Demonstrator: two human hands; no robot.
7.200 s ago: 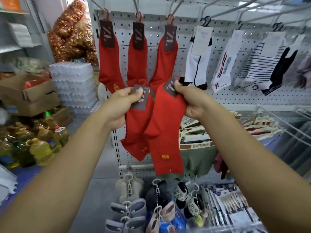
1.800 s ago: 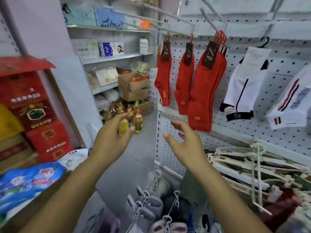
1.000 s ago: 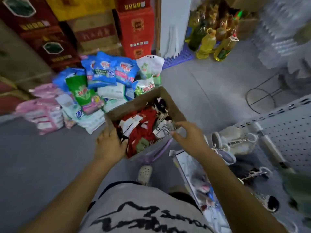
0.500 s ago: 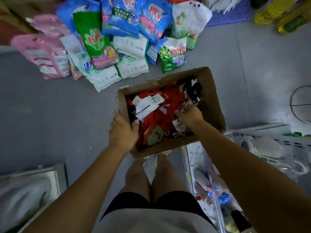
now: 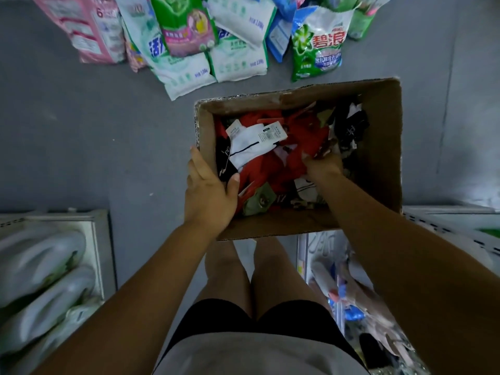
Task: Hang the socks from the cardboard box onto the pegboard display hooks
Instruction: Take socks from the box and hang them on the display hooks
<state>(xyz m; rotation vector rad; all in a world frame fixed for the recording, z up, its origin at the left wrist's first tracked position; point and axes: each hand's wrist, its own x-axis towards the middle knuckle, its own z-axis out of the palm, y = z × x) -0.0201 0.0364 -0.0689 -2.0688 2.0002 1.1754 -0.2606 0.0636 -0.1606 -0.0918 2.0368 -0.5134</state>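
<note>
An open cardboard box (image 5: 378,147) stands on the grey floor in front of my legs, full of jumbled socks. Red socks (image 5: 281,163) fill its middle, a white sock with a paper label (image 5: 251,144) lies on top at the left, and black socks (image 5: 349,128) sit at the far right. My left hand (image 5: 209,190) grips the box's near left corner, thumb inside the rim. My right hand (image 5: 322,165) is sunk into the pile with fingers closed among the red socks; its fingertips are hidden. The pegboard is out of view.
Bags of washing powder (image 5: 230,41) lie in a heap on the floor just beyond the box. A white shelf with pale packs (image 5: 48,269) is at my left. A low display with packaged goods (image 5: 346,288) stands at my right.
I turned from the pegboard, where both hands were free, and bent over the box. My left hand took the box's corner. My right hand pushed deeper into the socks.
</note>
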